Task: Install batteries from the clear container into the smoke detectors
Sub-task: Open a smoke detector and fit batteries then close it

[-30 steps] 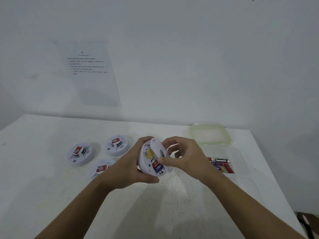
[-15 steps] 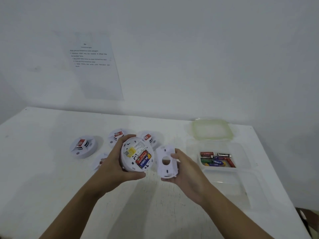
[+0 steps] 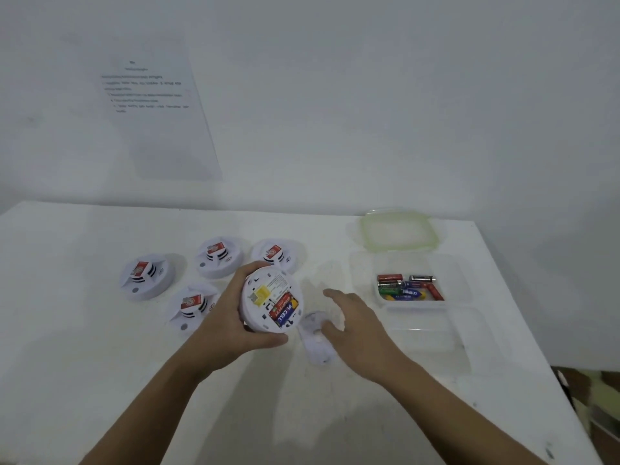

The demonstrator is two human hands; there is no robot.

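1. A white table [image 3: 84, 364] meets a white wall [image 3: 369, 112] with a printed sheet [image 3: 157, 109] at 11 o'clock.
2. The left hand [image 3: 231, 317] grips the upturned smoke detector [image 3: 265, 293].
3. The right hand [image 3: 355, 323], fingers loosely spread, hovers over the cover plate [image 3: 315, 347].
4. The clear container [image 3: 365, 273] sits at the detector's 3 o'clock.

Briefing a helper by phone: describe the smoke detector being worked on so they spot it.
On the white table, left of the clear container, sits a cluster of smoke detectors. The held detector, in the left hand beside them, alone shows its back, batteries fitted.
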